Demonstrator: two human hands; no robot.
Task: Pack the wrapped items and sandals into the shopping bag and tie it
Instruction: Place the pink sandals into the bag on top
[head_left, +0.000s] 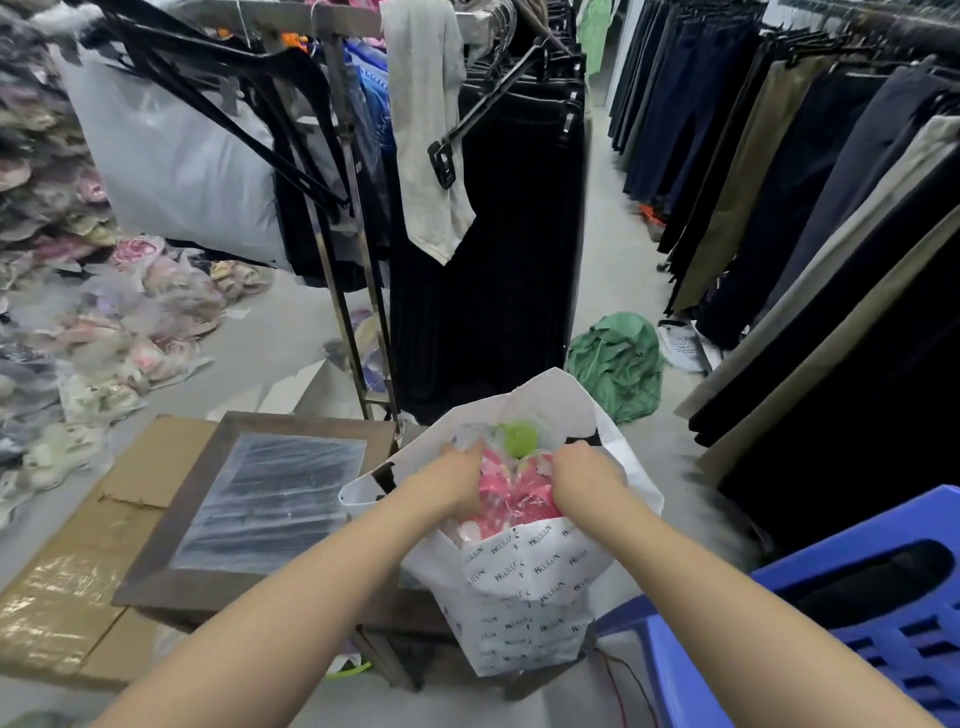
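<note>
A white shopping bag (524, 597) printed with small black lettering stands open at the lower centre. Inside it lies a pink item in clear plastic wrap (511, 493), with a lime green piece (515, 439) behind it. My left hand (457, 475) and my right hand (584, 470) both reach into the bag's mouth, fingers curled down on the pink wrapped item from either side. The fingertips are hidden inside the bag. I cannot make out any sandals inside the bag.
A dark wooden stool (249, 519) with a plastic-covered top stands left of the bag, on flattened cardboard (67, 613). A blue plastic chair (841, 623) sits at the right. Clothing racks (498, 208) stand ahead and right, and a green garment (618, 364) lies on the floor. Wrapped slippers (104, 332) are piled at the left.
</note>
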